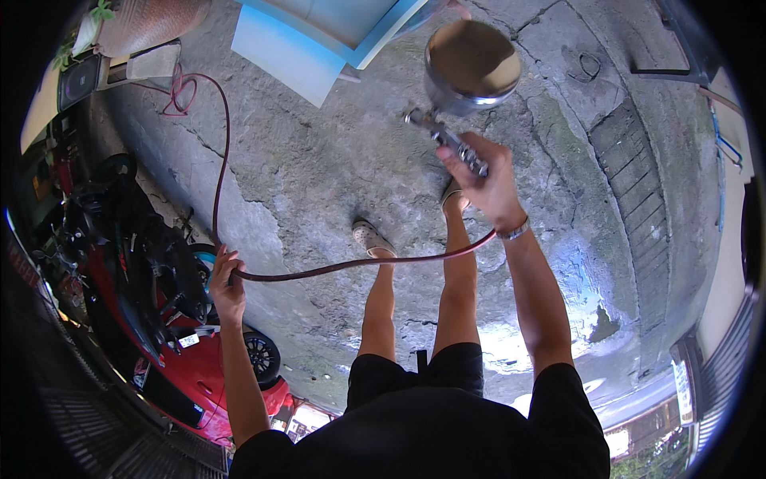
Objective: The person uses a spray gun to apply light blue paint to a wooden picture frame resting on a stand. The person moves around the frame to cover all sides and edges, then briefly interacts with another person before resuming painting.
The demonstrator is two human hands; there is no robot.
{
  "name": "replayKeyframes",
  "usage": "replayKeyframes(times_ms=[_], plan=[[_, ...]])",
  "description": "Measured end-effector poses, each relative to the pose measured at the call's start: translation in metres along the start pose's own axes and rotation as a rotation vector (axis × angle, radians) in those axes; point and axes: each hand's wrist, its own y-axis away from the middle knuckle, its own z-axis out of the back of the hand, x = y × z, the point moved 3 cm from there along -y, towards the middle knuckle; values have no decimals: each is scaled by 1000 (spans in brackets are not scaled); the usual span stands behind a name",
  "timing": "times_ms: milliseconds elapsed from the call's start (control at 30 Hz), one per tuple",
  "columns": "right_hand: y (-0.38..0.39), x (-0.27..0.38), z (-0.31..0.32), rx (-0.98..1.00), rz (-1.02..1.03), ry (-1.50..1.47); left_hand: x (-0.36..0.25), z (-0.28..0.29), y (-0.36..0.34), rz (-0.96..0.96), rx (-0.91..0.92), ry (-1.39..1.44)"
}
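"Step?"
"Seems spraying, or lining up: my right hand [488, 182] grips the spray gun [448, 140], up front, aimed toward the blue-white panel [295, 52]. Firing? Can't tell."
"Next?"
"Probably a steady pass, hose [343, 267] kept clear."
"Pose?"
"Right hand stretched forward; left hand [228, 286] out left, fingers curled round hose."

A red car [209, 363] is standing beside a dark motorcycle [148, 247]; a black speaker [79, 82] is sitting near green leaves [102, 11].
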Motion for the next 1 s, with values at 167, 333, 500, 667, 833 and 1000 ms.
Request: replayKeyframes(times_ms=[167,333,500,667,833,1000], plan=[[-39,-11,27,-156,60,33,-14,-4,-11,15,-1,7],[-68,-30,55,-239,24,98,-32,-7,-22,11,-8,4],[-90,-35,82,-333,40,53,-44,-11,-34,-18,-9,8],[-108,-45,108,-391,41,76,-57,-13,-46,10,9,2],[-125,-49,132,-444,-21,92,-71,-15,-54,26,11,-11],[-146,-60,156,-514,-34,81,-78,-18,-61,39,6,17]])
